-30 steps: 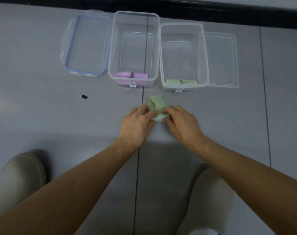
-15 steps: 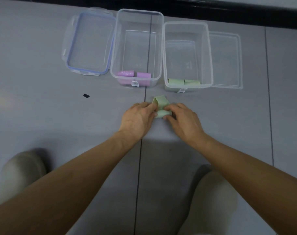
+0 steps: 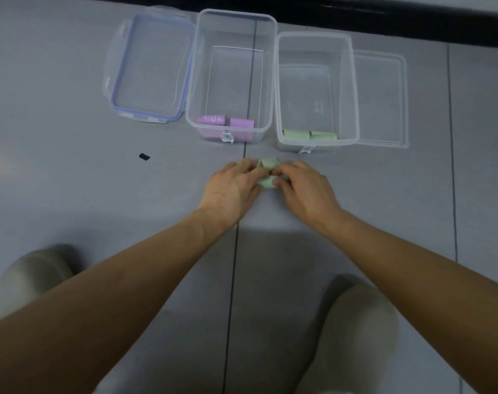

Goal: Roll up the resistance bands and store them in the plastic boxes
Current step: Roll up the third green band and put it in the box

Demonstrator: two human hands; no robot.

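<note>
Head view. Rolling of a green resistance band (image 3: 266, 164) is under way on the grey surface (image 3: 71, 194), just in front of two open plastic boxes. The left hand (image 3: 230, 189) and the right hand (image 3: 307, 189) meet over the band. The fingertips and thumbs of both hands are curled onto the rolled part and pinch it from either side. Most of the roll is hidden under the fingers.

Change: one second ago a longer loose loop of band projected beyond the fingers. That loop is now much shorter, and both hands sit nearer the boxes. Only a short free end shows past the fingertips. Judgement: this roll is nearly complete.

Storage state: the left box (image 3: 236, 81) holds two purple rolls (image 3: 212, 120) at its near end. The right box (image 3: 304, 95) holds two green rolls (image 3: 296, 134) at its near end. The blue-rimmed lid (image 3: 151, 66) lies beside the left box, and the clear lid (image 3: 381, 95) lies beside the right box. A small black object (image 3: 144, 156) lies well apart to the left.

Next step, as judged: take up the remaining free end, maintain the pinch, and transfer the roll to the right box with the other green rolls. Caution: the elastic material is likely to spring open if the pinch is released too early.
</note>
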